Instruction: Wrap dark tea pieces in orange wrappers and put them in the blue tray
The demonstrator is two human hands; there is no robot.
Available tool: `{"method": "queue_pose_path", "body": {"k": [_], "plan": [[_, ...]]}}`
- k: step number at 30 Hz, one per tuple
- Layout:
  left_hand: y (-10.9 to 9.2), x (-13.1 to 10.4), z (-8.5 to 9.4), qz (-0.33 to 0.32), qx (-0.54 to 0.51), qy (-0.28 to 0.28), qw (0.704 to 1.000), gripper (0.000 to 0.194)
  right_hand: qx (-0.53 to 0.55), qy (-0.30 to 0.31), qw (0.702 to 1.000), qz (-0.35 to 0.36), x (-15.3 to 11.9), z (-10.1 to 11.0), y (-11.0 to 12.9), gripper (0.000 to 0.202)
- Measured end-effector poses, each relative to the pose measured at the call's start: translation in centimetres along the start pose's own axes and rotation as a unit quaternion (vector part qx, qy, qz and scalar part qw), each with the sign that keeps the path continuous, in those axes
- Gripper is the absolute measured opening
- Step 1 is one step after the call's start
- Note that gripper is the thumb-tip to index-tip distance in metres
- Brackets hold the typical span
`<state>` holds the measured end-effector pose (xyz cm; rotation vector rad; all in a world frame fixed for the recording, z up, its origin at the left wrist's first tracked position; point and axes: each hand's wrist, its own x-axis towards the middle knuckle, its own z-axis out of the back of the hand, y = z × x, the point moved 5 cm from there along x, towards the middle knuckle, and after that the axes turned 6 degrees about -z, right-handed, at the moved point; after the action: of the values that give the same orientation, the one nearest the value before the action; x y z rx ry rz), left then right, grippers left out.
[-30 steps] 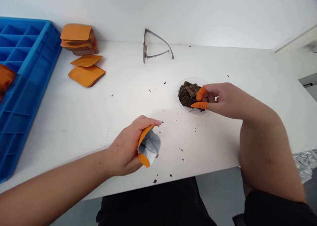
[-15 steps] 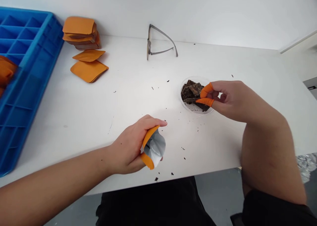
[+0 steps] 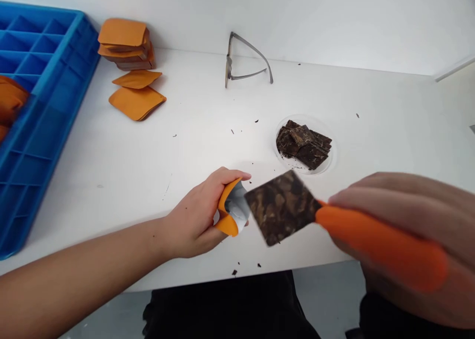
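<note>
My left hand (image 3: 202,210) is closed around an orange pouch (image 3: 227,225), whose mouth gapes and shows a silvery lining. Orange finger cots cover the thumb and a fingertip of my right hand (image 3: 393,230), which is raised close to the camera. Pinched by one corner in it is a thin dark brown square of pressed leaf (image 3: 282,208), held flat side toward me. The far edge of this square appears beside the pouch mouth; whether they touch I cannot tell. Behind it, a clear round dish (image 3: 334,163) holds several similar dark squares (image 3: 309,148).
A blue divided crate (image 3: 55,96) stands at the left with orange pouches (image 3: 11,101) in it. Near the wall are a stack of orange pouches (image 3: 124,34), several loose ones (image 3: 137,101) and a pair of glasses (image 3: 229,62). Dark crumbs dot the white table (image 3: 208,111).
My right hand has lifted a dark square out of the dish and brought it up toward the camera, near the pouch. My left hand still holds the pouch open, its mouth slightly narrower.
</note>
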<state>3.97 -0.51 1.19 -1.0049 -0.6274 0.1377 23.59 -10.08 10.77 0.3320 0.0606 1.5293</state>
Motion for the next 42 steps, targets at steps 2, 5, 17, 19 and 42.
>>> {"method": "queue_pose_path", "body": {"k": [2, 5, 17, 19, 42], "plan": [[0.1, -0.1, 0.1, -0.002, 0.013, -0.008, 1.000, 0.061, 0.003, -0.003, 0.999, 0.032, -0.3, -0.7, 1.0, 0.025], [0.1, 0.1, 0.0, 0.005, -0.002, 0.004, 1.000, 0.066, 0.006, -0.020, 0.996, 0.084, 0.0, -0.9, 1.8, 0.021], [0.1, 0.0, -0.2, 0.069, 0.078, -0.006, 0.995, 0.067, -0.067, -0.111, 0.941, 0.312, -0.5, -1.0, 4.3, 0.024], [0.2, 0.0, -0.3, 0.077, 0.094, 0.002, 0.993, 0.069, -0.051, -0.131, 0.930, 0.340, -0.7, -1.5, 4.4, 0.022], [-0.3, 0.4, -0.3, 0.041, 0.151, 0.051, 0.986, 0.068, 0.057, -0.044, 0.944, 0.323, 0.0, -3.4, 4.4, 0.025]]}}
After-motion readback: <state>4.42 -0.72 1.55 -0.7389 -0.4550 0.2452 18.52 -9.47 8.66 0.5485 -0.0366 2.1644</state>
